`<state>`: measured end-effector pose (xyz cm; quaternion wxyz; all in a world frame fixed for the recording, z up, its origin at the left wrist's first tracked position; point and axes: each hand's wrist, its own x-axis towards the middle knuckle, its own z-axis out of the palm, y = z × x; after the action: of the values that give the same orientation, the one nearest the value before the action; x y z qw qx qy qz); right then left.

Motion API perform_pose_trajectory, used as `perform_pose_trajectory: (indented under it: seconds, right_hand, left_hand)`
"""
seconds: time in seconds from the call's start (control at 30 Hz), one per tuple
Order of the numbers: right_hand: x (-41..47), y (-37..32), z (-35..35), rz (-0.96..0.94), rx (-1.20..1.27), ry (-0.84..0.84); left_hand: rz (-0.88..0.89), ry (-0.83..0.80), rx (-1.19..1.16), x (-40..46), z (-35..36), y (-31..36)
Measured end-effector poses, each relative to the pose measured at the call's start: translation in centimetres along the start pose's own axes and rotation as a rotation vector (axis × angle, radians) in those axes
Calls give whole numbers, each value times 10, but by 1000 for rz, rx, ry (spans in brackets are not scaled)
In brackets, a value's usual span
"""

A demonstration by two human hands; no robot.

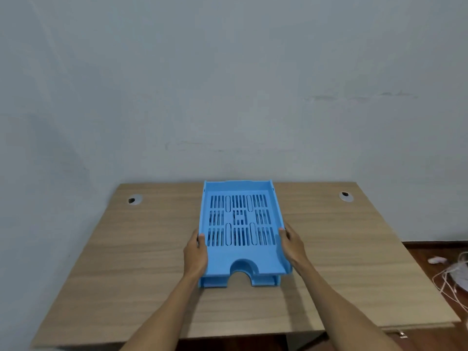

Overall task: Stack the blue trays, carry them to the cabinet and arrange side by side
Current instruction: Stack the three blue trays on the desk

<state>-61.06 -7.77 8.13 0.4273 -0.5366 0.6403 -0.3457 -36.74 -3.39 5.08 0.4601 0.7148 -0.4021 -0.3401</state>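
Two light blue slotted trays sit stacked in the middle of a wooden desk (126, 262). The upper tray (240, 257) lies slightly askew over the lower tray (215, 282), of which only the front edge shows. My left hand (196, 254) grips the upper tray's left wall, thumb over the rim. My right hand (293, 245) grips its right wall the same way. Whether the upper tray is fully seated in the lower one I cannot tell.
The desk stands against a pale wall (228, 97) and has a cable hole at back left (134, 199) and back right (345, 196). White cables (453, 279) lie on the brown floor to the right of the desk.
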Motion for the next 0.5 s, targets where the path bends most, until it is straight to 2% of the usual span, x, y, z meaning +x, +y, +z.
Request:
perform_pose_trajectory:
  seconds: [0.27, 0.5]
  right_hand:
    - [15, -1, 8, 136, 134, 4]
    - [21, -11, 16, 143, 160, 65]
  left_hand:
    - [-16, -48, -21, 18, -1, 3]
    - [-38, -71, -74, 32, -7, 9]
